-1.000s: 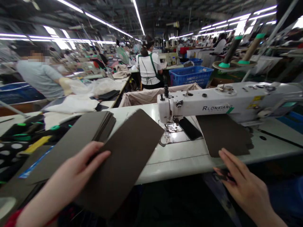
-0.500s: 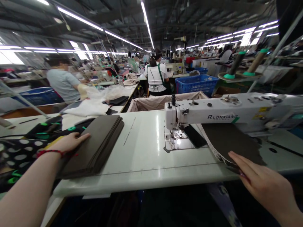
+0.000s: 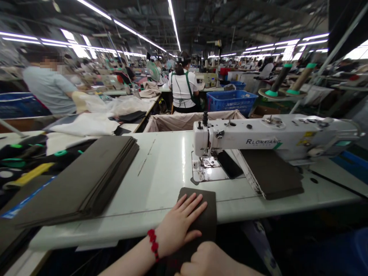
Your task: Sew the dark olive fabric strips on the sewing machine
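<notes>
A dark grey-brown fabric piece lies over the table's front edge, its lower part hanging toward me. My left hand, with a red bracelet at the wrist, rests flat on it, fingers spread. Close below, my right hand is closed, its fingers curled at the piece's lower part; the fingertips are hidden. On the left of the table lies a thick stack of similar fabric pieces. To the right, another pile of dark pieces with pale edges sits beneath the arm of a white sewing machine.
A dark, phone-like slab lies beside the needle plate. Thread cones stand at the back right. Beyond the table are a cloth-lined bin, a blue crate and two seated co-workers. Patterned cloth lies at far left.
My left hand has left the stack and moved right, onto a fabric piece now at the front edge. My right hand has come away from the right pile to the middle and closed.
</notes>
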